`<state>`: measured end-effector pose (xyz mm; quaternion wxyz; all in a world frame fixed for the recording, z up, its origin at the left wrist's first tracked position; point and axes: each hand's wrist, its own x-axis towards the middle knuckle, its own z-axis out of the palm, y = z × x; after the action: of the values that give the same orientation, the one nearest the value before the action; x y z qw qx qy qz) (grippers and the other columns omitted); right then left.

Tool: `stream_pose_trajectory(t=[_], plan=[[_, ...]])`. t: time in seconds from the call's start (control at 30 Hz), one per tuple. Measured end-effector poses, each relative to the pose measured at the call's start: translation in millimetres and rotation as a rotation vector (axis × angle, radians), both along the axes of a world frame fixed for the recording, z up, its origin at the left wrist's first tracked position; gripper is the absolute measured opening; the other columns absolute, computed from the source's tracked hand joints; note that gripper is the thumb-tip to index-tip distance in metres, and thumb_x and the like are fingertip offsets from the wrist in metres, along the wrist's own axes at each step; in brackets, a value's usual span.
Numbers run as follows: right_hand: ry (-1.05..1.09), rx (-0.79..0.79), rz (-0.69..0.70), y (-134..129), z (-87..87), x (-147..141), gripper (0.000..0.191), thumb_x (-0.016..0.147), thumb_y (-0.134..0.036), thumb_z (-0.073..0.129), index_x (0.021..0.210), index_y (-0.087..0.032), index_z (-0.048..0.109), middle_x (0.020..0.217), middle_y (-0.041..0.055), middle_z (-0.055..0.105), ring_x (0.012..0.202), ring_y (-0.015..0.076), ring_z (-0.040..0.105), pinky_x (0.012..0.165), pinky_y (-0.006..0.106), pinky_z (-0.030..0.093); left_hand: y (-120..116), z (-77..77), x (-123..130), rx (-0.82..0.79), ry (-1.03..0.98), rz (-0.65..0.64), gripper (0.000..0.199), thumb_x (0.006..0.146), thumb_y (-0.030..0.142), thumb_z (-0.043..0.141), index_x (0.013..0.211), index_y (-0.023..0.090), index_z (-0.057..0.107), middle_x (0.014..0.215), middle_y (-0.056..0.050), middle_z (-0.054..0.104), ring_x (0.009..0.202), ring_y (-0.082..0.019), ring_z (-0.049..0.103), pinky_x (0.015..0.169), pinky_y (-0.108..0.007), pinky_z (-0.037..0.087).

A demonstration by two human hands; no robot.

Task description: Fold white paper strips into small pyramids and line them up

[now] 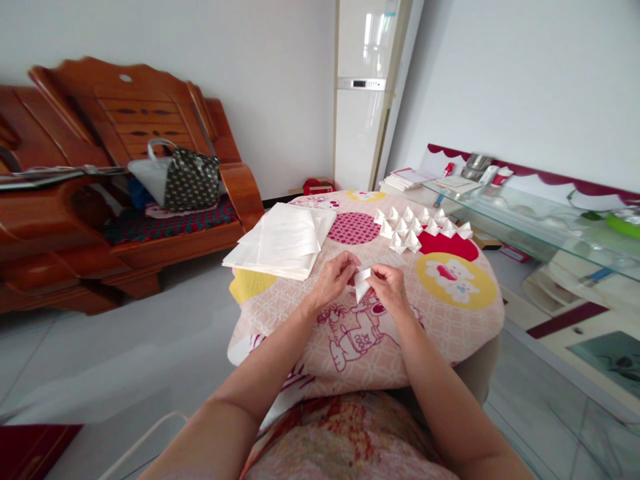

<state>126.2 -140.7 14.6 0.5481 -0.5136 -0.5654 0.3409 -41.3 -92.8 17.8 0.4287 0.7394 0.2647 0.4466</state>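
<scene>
A small folded piece of white paper is held between my two hands above the patterned tablecloth. My left hand pinches its left edge with closed fingers. On the right side, my right hand grips the upper edge between thumb and fingers. Beyond my left hand lies a stack of white paper sheets, its top sheets askew. Several small folded white paper shapes with pointed tips stand in a cluster at the table's back right.
A glass-topped cabinet with cups and papers runs along the right. To the left stands a wooden sofa with bags on its seat. A tall white appliance is behind the table.
</scene>
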Motion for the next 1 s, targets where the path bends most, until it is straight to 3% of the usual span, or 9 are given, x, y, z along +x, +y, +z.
stream_pose_trajectory(t=[0.13, 0.33, 0.57, 0.8, 1.0], plan=[[-0.008, 0.025, -0.011, 0.3, -0.8, 0.2, 0.017, 0.07, -0.026, 0.06, 0.056, -0.022, 0.05, 0.051, -0.0048, 0.048, 0.047, 0.0106, 0.044, 0.043, 0.023, 0.033, 1.5, -3.2, 2.2, -0.016, -0.006, -0.059, 0.016, 0.096, 0.033, 0.055, 0.099, 0.018, 0.055, 0.073, 0.001, 0.061, 0.063, -0.012, 0.059, 0.062, -0.024, 0.05], [-0.011, 0.021, -0.008, 0.3, -1.1, -0.1, 0.02, 0.072, -0.03, 0.062, 0.058, -0.022, 0.051, 0.052, -0.0046, 0.046, 0.048, 0.0113, 0.044, 0.044, 0.024, 0.033, 0.9, -3.4, 2.0, 0.003, 0.0, -0.049, 0.015, 0.095, 0.031, 0.056, 0.101, 0.018, 0.056, 0.073, 0.002, 0.062, 0.064, -0.012, 0.06, 0.064, -0.024, 0.051], [0.052, 0.074, -0.046, 1.0, 0.0, 5.5, 0.024, 0.08, -0.038, 0.066, 0.064, -0.021, 0.062, 0.056, -0.0027, 0.053, 0.052, 0.0127, 0.048, 0.048, 0.025, 0.036, 1.5, -1.4, 1.6, -0.002, -0.002, -0.074, 0.022, 0.095, 0.035, 0.059, 0.103, 0.015, 0.06, 0.073, -0.001, 0.065, 0.065, -0.013, 0.062, 0.066, -0.025, 0.052], [0.192, 0.062, 0.013, 1.6, 2.1, 6.8, 0.03, 0.082, -0.046, 0.07, 0.066, -0.021, 0.065, 0.053, -0.001, 0.06, 0.048, 0.0134, 0.053, 0.048, 0.026, 0.041, 2.2, 1.4, 1.5, 0.021, 0.052, -0.038, 0.044, 0.095, 0.054, 0.057, 0.074, 0.015, 0.06, 0.065, 0.0, 0.058, 0.059, -0.011, 0.053, 0.058, -0.023, 0.044], [0.21, 0.065, 0.053, 0.8, 2.4, 6.3, 0.035, 0.082, -0.052, 0.071, 0.066, -0.021, 0.066, 0.048, -0.0015, 0.058, 0.043, 0.0115, 0.049, 0.045, 0.025, 0.035, 1.3, 3.5, 0.6, 0.07, 0.061, -0.012, 0.045, 0.096, 0.054, 0.057, 0.073, 0.015, 0.06, 0.063, 0.0, 0.057, 0.059, -0.011, 0.052, 0.058, -0.022, 0.04]])
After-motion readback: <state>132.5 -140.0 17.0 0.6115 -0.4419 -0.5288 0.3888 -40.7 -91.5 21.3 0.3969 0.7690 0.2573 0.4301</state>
